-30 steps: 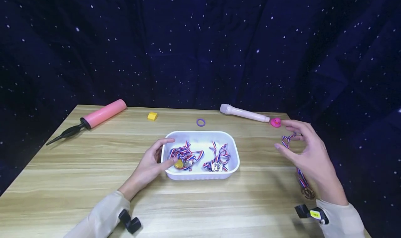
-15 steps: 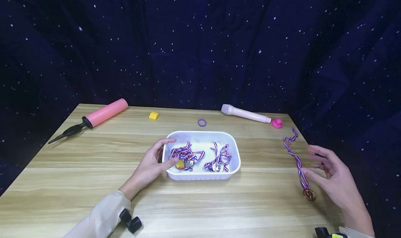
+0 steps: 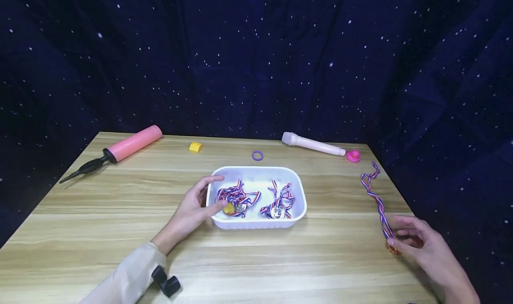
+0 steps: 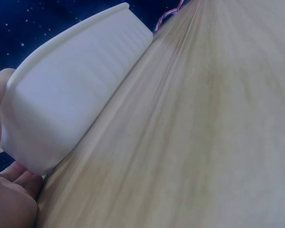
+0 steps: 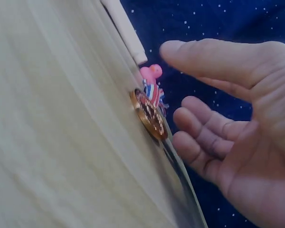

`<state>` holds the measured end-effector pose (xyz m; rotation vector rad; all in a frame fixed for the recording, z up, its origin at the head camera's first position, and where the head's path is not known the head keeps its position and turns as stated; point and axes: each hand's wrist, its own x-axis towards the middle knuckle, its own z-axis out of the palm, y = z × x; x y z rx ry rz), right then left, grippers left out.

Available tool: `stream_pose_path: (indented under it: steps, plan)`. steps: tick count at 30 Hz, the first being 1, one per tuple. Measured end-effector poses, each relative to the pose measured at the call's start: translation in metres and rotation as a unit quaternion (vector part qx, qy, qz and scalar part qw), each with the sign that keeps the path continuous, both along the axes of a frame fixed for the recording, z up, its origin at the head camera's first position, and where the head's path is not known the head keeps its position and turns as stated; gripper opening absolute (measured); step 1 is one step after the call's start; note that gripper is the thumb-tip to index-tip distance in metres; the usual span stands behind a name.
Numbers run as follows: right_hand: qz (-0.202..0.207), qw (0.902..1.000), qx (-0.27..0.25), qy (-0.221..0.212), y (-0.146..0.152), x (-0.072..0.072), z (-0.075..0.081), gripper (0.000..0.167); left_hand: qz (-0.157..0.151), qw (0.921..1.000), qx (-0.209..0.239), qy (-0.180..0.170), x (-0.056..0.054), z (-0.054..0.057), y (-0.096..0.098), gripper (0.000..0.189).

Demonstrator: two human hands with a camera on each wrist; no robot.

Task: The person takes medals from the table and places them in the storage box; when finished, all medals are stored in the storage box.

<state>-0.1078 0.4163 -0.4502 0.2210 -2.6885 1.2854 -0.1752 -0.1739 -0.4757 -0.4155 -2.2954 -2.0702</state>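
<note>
My left hand [image 3: 192, 208] grips the left end of a white plastic tub [image 3: 256, 224], thumb over the rim. In the left wrist view, fingers curl against the tub's outer wall [image 4: 71, 90]. Inside are two bunches of striped ribbon, with a gold medal [image 3: 229, 208] and a silver medal [image 3: 241, 208] at left and another silver medal [image 3: 277, 212] at right. At the table's right side, my right hand [image 3: 429, 248] hovers by a bronze medal [image 5: 151, 115], thumb and fingers apart. The medal's red, white and blue ribbon [image 3: 378, 204] stretches away; the hand partly covers the medal in the head view.
Along the back lie a pink hand pump [image 3: 134, 143] with a black nozzle, a yellow block [image 3: 195, 147], a purple ring [image 3: 257, 152], a pale toy microphone [image 3: 314, 144] and a pink rubber duck [image 3: 353, 156]. A dark starry cloth [image 3: 256, 63] hangs behind the table.
My right hand has let go of the ribbon's far end, leaving it laid out on the table, and has come nearer, down to the bronze medal. The left hand stays on the tub.
</note>
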Motion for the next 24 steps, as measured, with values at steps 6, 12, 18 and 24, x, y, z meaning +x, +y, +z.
stream_pose_path:
  steps: [6, 12, 18, 24]
  plan:
    - [0.009, 0.9973, 0.050, -0.053, 0.0040, 0.0025, -0.0038, 0.049, 0.001, 1.0000, -0.004, 0.000, 0.0004, -0.0005, -0.0002, 0.069]
    - [0.024, 0.9918, 0.108, -0.063, 0.0074, 0.0009, -0.0018, 0.045, 0.006, 0.9999, -0.007, 0.006, -0.0004, 0.0006, -0.0006, 0.067]
    - [0.024, 0.9943, 0.096, -0.040, 0.0078, -0.0012, -0.0048, 0.039, 0.004, 1.0000, -0.006, 0.006, -0.0011, 0.0005, -0.0004, 0.068]
    - [0.030, 0.9984, 0.046, -0.014, 0.0052, -0.0019, -0.0112, 0.032, 0.001, 1.0000, 0.000, 0.005, -0.0007, 0.0001, -0.0001, 0.068]
